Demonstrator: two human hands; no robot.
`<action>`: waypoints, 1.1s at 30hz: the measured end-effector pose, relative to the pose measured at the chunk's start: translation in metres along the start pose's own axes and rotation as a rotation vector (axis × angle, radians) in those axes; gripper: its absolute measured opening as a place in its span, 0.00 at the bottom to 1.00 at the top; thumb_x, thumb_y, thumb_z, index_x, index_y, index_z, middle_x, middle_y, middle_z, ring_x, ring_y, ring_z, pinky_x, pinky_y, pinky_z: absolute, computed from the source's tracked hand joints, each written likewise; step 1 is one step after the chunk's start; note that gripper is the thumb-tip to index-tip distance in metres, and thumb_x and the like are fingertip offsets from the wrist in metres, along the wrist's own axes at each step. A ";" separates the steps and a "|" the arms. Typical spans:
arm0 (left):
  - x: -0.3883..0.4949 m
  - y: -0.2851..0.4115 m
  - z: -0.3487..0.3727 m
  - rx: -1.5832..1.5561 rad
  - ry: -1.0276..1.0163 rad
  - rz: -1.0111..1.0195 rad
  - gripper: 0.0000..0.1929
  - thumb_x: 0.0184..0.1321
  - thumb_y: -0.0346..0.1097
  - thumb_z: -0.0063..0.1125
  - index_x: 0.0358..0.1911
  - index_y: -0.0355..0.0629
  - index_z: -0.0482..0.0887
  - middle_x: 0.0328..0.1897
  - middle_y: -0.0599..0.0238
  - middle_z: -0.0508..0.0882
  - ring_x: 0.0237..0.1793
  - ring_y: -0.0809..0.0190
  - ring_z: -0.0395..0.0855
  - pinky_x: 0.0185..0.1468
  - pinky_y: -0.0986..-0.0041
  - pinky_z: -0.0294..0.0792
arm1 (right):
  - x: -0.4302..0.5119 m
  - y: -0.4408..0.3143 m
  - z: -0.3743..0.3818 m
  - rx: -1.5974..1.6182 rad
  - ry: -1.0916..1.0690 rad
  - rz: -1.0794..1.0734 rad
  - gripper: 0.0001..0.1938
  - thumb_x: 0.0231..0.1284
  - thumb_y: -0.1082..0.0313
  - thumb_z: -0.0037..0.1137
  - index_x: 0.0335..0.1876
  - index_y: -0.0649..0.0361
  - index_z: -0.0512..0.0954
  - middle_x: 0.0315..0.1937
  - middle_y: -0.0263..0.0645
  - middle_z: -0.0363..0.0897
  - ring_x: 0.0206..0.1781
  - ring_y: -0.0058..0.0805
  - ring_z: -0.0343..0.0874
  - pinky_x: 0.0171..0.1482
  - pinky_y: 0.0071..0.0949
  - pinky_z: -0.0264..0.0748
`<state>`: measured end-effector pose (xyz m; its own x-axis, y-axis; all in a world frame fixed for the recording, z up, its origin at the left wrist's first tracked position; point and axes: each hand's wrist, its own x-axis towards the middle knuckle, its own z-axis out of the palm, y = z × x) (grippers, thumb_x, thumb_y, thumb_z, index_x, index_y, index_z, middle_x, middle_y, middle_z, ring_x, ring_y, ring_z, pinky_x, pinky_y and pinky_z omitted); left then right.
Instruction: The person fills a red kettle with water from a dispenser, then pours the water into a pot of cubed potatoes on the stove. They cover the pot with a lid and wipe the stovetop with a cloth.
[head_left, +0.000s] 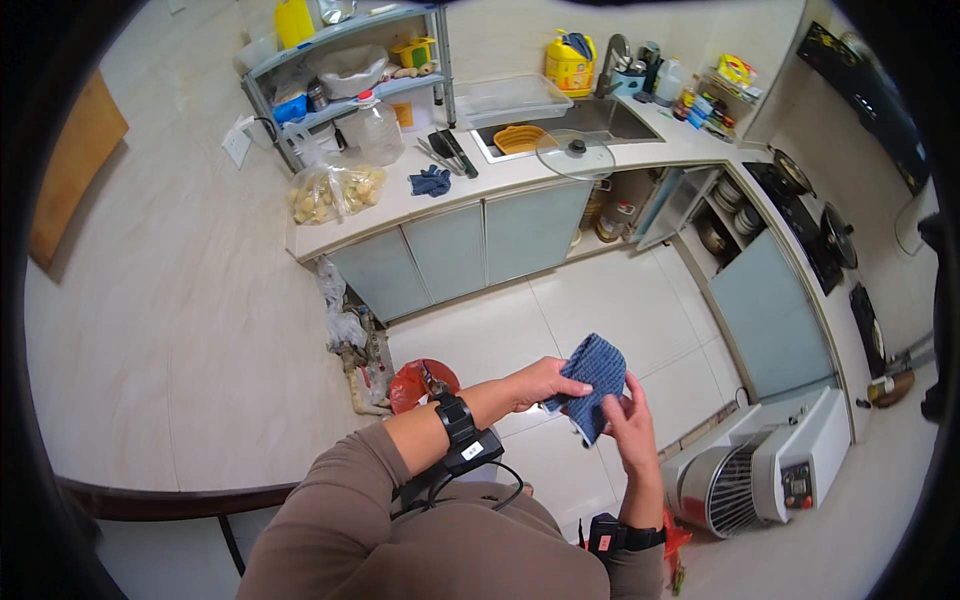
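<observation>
A folded blue cleaning cloth (598, 373) with a pale edge is held between my two hands, above the tiled floor. My left hand (549, 384) grips its left side, the thumb lying across the front. On the right side, my right hand (631, 414) pinches the cloth with bent fingers. Part of the cloth's back and some fingertips are hidden. A second dark blue cloth (430, 181) lies crumpled on the white counter (450, 196) ahead, beside a knife with a dark handle (460, 156).
A red-lined bin (405, 382) stands beside my left forearm. To the right is a dough mixer (739, 480) with a wire guard. One cabinet door (679, 206) hangs open under the counter. A glass lid (576, 155) overhangs the counter edge near the sink (630, 124).
</observation>
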<state>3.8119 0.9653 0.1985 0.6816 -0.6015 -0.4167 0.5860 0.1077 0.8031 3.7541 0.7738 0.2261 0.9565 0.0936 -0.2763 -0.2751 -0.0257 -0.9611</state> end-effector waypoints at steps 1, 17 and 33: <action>0.011 0.002 -0.004 0.020 -0.017 -0.010 0.17 0.51 0.36 0.64 0.43 0.36 0.79 0.36 0.68 0.81 0.33 0.72 0.78 0.38 0.81 0.70 | 0.022 0.007 0.012 0.040 0.053 -0.181 0.29 0.58 0.69 0.54 0.63 0.68 0.57 0.47 0.42 0.74 0.45 0.23 0.74 0.44 0.21 0.74; 0.159 0.160 -0.246 0.011 0.095 0.026 0.18 0.52 0.38 0.63 0.44 0.34 0.80 0.39 0.64 0.82 0.38 0.68 0.79 0.47 0.78 0.69 | 0.318 -0.071 0.062 -0.243 -0.171 0.135 0.21 0.63 0.73 0.45 0.61 0.67 0.62 0.38 0.41 0.77 0.37 0.24 0.77 0.39 0.23 0.75; 0.124 0.167 -0.503 -0.595 1.400 0.305 0.21 0.55 0.38 0.55 0.51 0.35 0.70 0.48 0.54 0.77 0.43 0.55 0.75 0.50 0.55 0.69 | 0.398 -0.301 0.046 0.534 -1.073 -0.672 0.08 0.52 0.71 0.60 0.35 0.67 0.80 0.30 0.45 0.77 0.31 0.29 0.76 0.34 0.23 0.72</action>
<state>4.2149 1.3066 0.0667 0.4556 0.6588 -0.5986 0.2055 0.5764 0.7909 4.2134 0.8642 0.4056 0.4429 0.6582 0.6087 -0.0301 0.6895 -0.7237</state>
